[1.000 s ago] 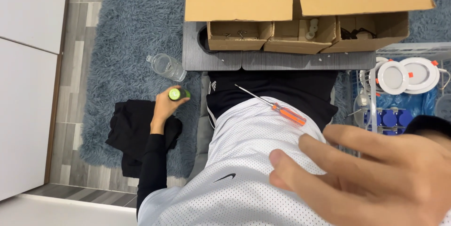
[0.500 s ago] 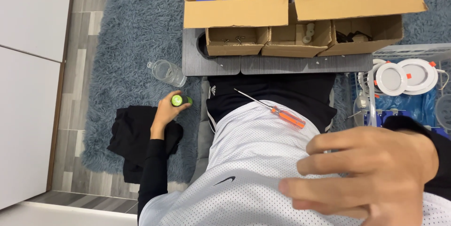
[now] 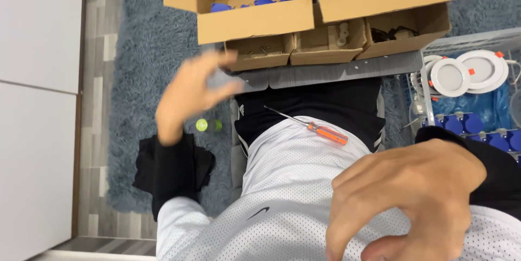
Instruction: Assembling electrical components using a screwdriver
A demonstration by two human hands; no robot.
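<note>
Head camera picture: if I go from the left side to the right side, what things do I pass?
White cabinet door → raised left hand → small green cap on the blue rug → orange-handled screwdriver on the lap → right hand → round white lamps.

A home room used for parts work. A shaggy blue rug (image 3: 146,65) covers the wood floor. Cardboard boxes (image 3: 255,19) of parts sit on that rug.
</note>
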